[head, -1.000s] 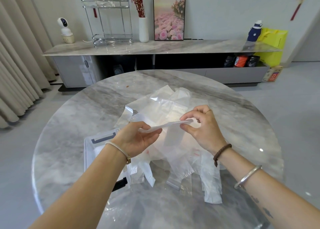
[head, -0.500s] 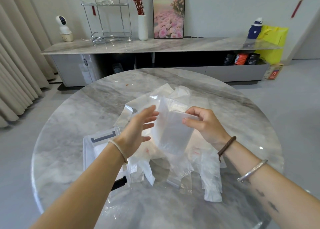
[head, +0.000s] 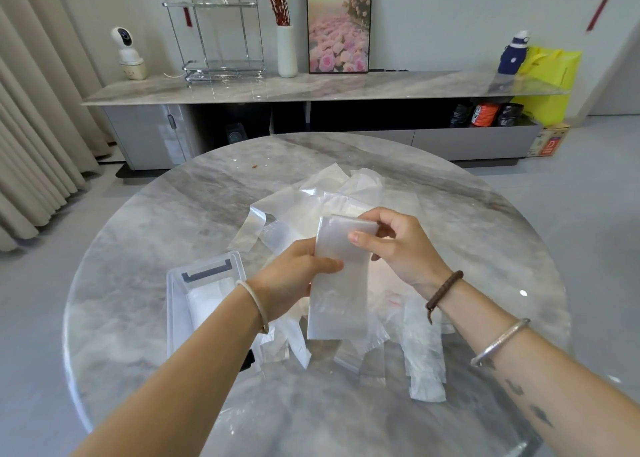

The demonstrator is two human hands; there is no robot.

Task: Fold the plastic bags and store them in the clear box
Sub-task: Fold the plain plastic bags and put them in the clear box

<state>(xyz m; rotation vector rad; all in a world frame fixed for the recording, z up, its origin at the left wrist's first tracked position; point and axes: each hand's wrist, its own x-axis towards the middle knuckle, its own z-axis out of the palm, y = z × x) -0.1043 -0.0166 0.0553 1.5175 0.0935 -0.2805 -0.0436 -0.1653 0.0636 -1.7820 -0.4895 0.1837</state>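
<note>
A round tabletop [head: 166,221] of glossy grey-veined marble carries a loose heap of thin, translucent white plastic bags [head: 346,193], crinkled and overlapping, with flat handle strips trailing off toward the near edge. Held above the heap is the folded plastic bag [head: 337,294], a long, flat, milky rectangle with a smooth, faintly shiny face. It hangs upright, and its lower end is cut square.

The left hand [head: 291,280] grips the left edge of this strip about a third of the way down. Its thumb lies across the front and its fingers are curled behind the film. The right hand [head: 403,249] pinches the top right corner, with the thumb pressed flat on the front face and the bent fingers wrapped over the upper edge to the back. Both hands are closed on the same bag and neither touches the heap.

The clear rectangular plastic box [head: 175,304] stands on the tabletop just left of the heap, partly under the left forearm. Its walls are see-through, it has a grey clip at the far rim, and pale folded film lies inside. The held bag is beside the box, not in it.

A thin pale bracelet [head: 254,304] circles the left wrist. A brown braided cord [head: 445,288] and a plain silver bangle [head: 498,342] sit on the right forearm
</note>
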